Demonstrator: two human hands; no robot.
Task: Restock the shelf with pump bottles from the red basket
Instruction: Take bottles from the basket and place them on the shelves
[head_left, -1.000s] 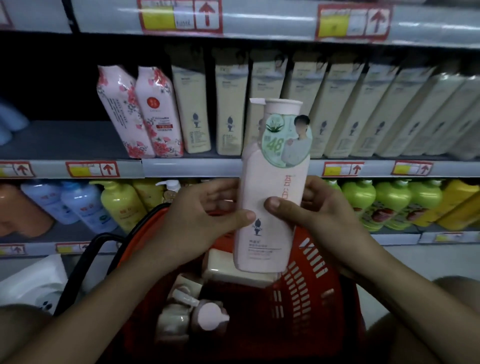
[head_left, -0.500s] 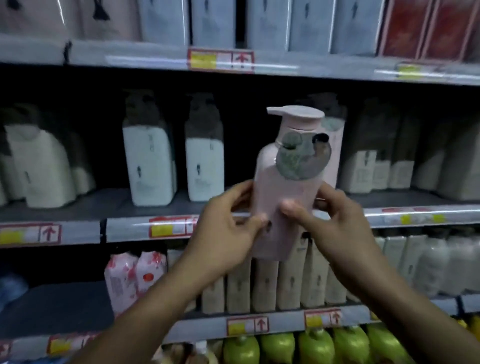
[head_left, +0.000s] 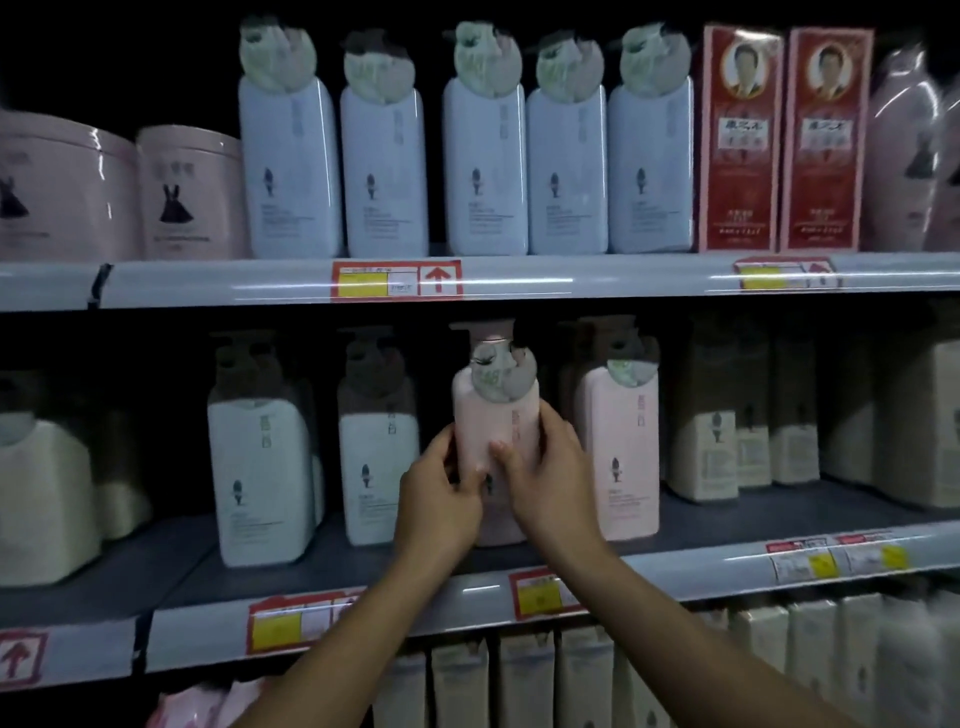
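A pink pump bottle (head_left: 496, 415) with a round neck tag stands upright on the middle shelf (head_left: 727, 566). My left hand (head_left: 439, 501) and my right hand (head_left: 550, 478) both grip its lower half. It sits between a white pump bottle (head_left: 378, 452) on its left and a matching pink pump bottle (head_left: 621, 447) on its right. The red basket is out of view.
The shelf above (head_left: 571, 278) carries pale blue pump bottles (head_left: 483, 161), red boxes (head_left: 740, 140) and pink tubs (head_left: 189, 195). More white bottles (head_left: 260, 467) and beige bottles (head_left: 717, 431) line the middle shelf. Cream bottles (head_left: 524, 686) fill the shelf below.
Both hands lifted the pink bottle from the red basket up to the middle shelf and pushed it in between the neighbouring bottles. The view tilted upward, so the basket left the frame.
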